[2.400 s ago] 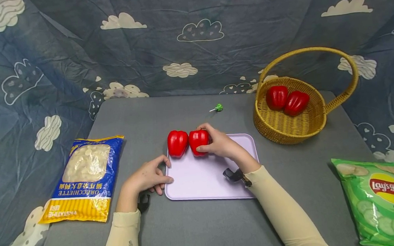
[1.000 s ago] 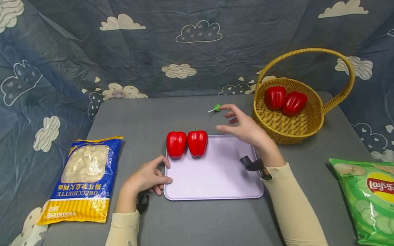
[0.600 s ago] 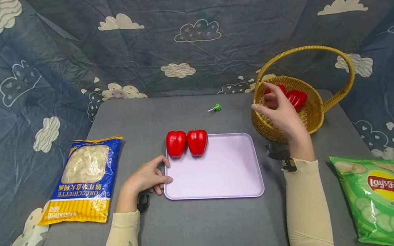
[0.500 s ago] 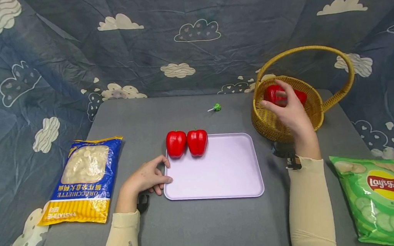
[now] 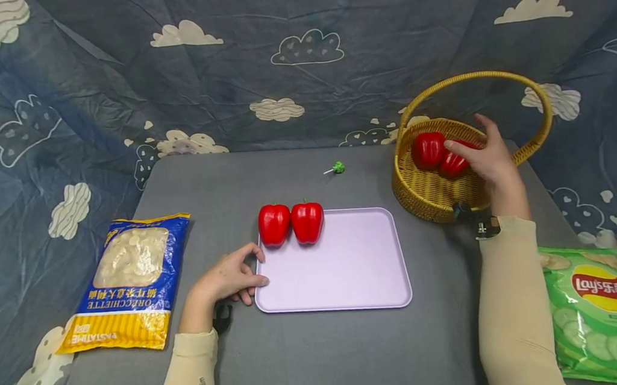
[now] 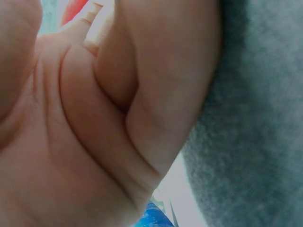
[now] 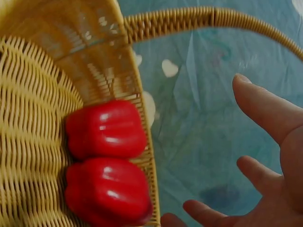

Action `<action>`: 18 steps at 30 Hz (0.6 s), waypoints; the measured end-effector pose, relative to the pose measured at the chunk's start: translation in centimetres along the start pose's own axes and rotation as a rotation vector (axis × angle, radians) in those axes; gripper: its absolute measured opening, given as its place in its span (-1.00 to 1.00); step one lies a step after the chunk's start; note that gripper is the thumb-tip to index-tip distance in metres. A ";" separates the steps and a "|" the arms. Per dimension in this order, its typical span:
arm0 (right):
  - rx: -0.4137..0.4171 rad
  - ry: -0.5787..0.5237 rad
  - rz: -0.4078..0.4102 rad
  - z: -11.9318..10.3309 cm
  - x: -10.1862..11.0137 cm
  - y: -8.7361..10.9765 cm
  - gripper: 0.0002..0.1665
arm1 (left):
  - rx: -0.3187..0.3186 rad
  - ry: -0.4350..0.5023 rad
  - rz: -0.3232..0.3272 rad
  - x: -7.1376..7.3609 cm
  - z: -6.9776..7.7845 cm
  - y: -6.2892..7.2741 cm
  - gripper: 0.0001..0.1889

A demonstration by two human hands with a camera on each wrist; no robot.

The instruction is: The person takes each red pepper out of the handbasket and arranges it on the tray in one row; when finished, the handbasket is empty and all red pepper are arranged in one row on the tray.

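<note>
In the head view my left hand point(image 5: 229, 278) is at the left edge of a pale lilac tray point(image 5: 347, 268), with thumb and forefinger on its rim. Its other fingers are curled in beside the edge. Two red bell peppers point(image 5: 275, 225) stand side by side in the tray's far left corner. Over the wicker basket point(image 5: 423, 198) hovers my right hand point(image 5: 493, 157), thumb and fingers spread, holding nothing. Inside the basket, two more red bell peppers point(image 7: 106, 128) lie together against the wall; the hand partly covers one in the head view. The right wrist view shows the fingers apart from both.
The basket's tall handle point(image 5: 544, 113) arches up near the right hand. A green lollipop point(image 5: 338, 167) lies behind the tray. To the left is a blue and yellow pasta bag point(image 5: 131, 285); a green chip bag point(image 5: 603, 314) lies right, partly behind the right sleeve.
My right hand has let go of the right-hand pepper on the tray and moved right, over the basket. My left hand has stayed at the tray's edge.
</note>
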State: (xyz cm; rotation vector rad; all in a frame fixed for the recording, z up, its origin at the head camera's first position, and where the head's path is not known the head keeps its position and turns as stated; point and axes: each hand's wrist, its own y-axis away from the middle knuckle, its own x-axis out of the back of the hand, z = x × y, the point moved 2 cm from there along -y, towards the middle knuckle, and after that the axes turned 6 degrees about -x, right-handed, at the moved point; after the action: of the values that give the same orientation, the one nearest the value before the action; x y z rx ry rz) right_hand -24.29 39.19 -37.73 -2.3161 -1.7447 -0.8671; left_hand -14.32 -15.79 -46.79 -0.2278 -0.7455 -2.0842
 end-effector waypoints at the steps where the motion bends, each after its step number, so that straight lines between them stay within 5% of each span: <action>1: 0.001 0.001 0.000 0.1 0.2 -0.3 0.28 | -0.001 -0.001 -0.002 0.0 0.0 0.0 -0.56; 18: -0.128 -0.016 -0.073 2.9 0.8 -4.7 0.44 | 0.012 0.010 -0.013 0.2 -0.1 0.0 -0.56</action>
State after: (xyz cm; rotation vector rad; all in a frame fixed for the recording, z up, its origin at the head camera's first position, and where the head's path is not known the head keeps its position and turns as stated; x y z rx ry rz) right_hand -27.37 42.63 -40.88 -2.3570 -1.8420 -1.0030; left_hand -14.43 -15.94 -46.78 -0.2060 -0.7548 -2.0917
